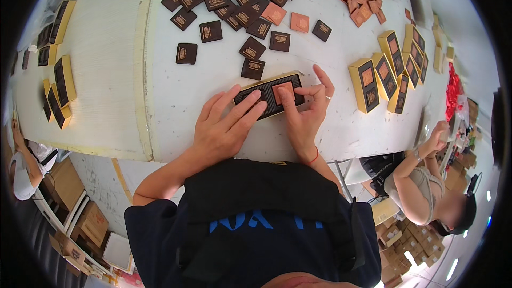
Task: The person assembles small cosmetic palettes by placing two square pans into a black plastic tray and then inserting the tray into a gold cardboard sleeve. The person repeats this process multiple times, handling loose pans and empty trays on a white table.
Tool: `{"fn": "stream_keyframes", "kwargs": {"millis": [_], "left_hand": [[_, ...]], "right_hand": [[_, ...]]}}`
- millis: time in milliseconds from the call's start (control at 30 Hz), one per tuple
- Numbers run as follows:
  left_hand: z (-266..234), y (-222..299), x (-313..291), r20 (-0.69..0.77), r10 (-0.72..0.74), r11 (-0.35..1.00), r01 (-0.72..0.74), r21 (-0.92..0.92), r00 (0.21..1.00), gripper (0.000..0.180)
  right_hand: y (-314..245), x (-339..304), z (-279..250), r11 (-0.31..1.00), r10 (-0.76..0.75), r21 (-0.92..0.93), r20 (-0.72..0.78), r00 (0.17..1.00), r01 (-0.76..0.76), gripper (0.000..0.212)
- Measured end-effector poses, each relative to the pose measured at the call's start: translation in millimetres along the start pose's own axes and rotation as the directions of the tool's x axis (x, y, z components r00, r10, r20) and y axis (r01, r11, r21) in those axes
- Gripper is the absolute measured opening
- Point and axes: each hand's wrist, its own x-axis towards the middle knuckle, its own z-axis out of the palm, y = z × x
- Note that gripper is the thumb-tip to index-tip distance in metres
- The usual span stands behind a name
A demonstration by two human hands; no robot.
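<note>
This box (pixel 270 99) looks part-filled on the bench (pixel 170 101), left fingers (pixel 256 95) splayed over it, right thumb (pixel 288 100) on its copper square (pixel 278 91) (can't tell if pinched), with filled boxes (pixel 384 71) off right and tons of loose squares (pixel 244 15) remaining.

Both forearms cross the near edge of the table (pixel 181 146). Left forearm (pixel 165 173): angled inward, elbow out. Left hand (pixel 221 125): palm down, fingers extended, slightly spread, directed toward the far edge. Right forearm (pixel 326 175): partly hidden by the torso. Right hand (pixel 306 120): thumb extended, one finger bent toward it, another raised. Fingertips of the two hands near, not touching.
</note>
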Motion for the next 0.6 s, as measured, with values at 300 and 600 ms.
{"fn": "stream_keyframes", "kwargs": {"millis": [300, 600], "left_hand": [[-5, 3, 1, 0.032, -0.008, 1.0, 0.008, 0.013, 0.999, 0.058], [-93, -78, 4, -0.263, -0.311, 0.928, 0.352, 0.125, 0.913, 0.069]], "right_hand": [[4, -2, -42, 0.808, -0.308, -0.284, 0.544, 0.781, 0.516, 0.052], [-16, 28, -23, 0.812, -0.351, -0.155, 0.641, 0.683, 0.563, 0.064]]}}
